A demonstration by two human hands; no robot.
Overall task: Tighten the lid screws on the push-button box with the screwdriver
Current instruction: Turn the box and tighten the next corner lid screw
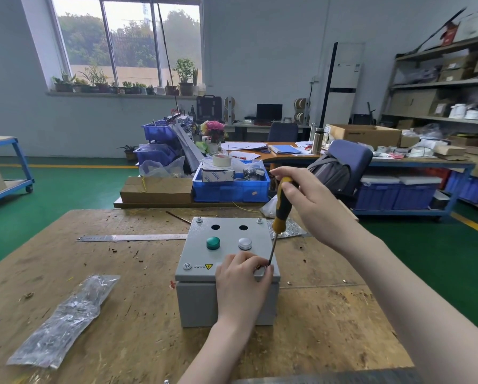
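Right hand (308, 202) wrapped round screwdriver (280, 212), left hand (243, 278) pinching near tip, probably steadying near-right lid screw on push-button box (204, 256). Next: seat, twist.

A grey box (226, 273) is showing a green button (213, 242), a silvery-white button (245, 243) and a yellow-and-black warning triangle (209, 266). The screwdriver (281, 210) is wearing a yellow-and-black handle. The worn tan table (138, 314) is lying speckled with dark marks, and a blue crate (231, 188) is sitting over green floor (66, 187) striped yellow.
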